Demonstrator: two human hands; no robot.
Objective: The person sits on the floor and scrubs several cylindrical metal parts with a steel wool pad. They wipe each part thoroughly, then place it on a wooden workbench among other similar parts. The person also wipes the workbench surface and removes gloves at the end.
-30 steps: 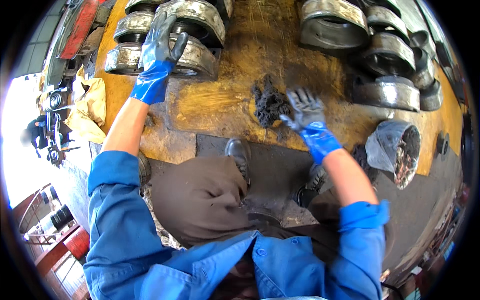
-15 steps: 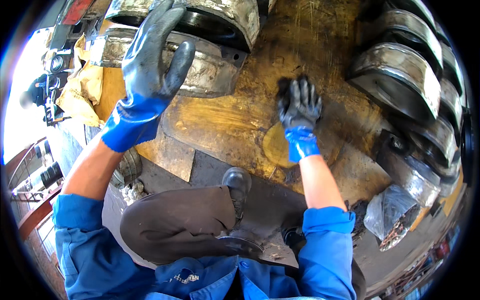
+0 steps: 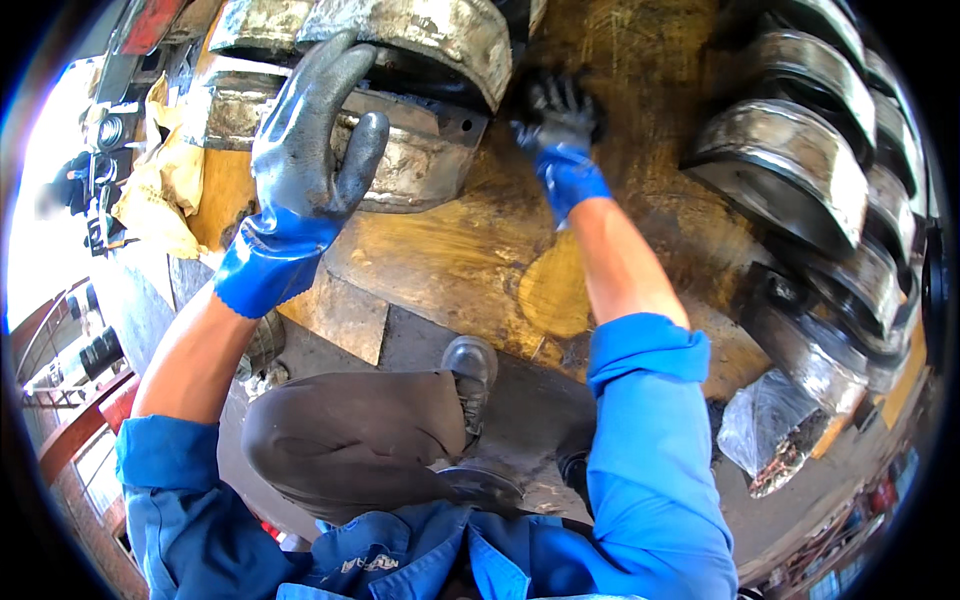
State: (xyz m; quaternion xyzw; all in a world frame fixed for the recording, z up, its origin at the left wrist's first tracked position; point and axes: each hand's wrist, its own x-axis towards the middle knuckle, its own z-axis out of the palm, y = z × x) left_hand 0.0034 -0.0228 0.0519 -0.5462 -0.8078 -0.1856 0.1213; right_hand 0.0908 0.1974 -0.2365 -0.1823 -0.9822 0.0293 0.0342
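My left hand [image 3: 315, 150], in a black-and-blue rubber glove, is raised with fingers stretched and thumb apart. Nothing is in it. It hangs in front of curved metal half-shells [image 3: 410, 150], and I cannot tell whether it touches them. My right hand [image 3: 560, 115], gloved alike, presses a dark, fuzzy-edged wad [image 3: 598, 118] onto the stained yellow-brown tabletop [image 3: 650, 230], just right of those half-shells. Most of the wad lies hidden under the glove, and motion blurs the fingers somewhat.
More half-shells [image 3: 785, 165] are stacked along the right side. A clear plastic bag [image 3: 765, 420] with debris sits below them at the lower right. Yellow cloth [image 3: 160, 205] lies at the left. A round yellowish patch [image 3: 553, 290] marks the tabletop. My shoe [image 3: 470, 365] is by the near edge.
My right hand has slid away from me and to the left across the tabletop, with the dark wad under it. The left hand stays raised, nearly in place. The view has shifted slightly.
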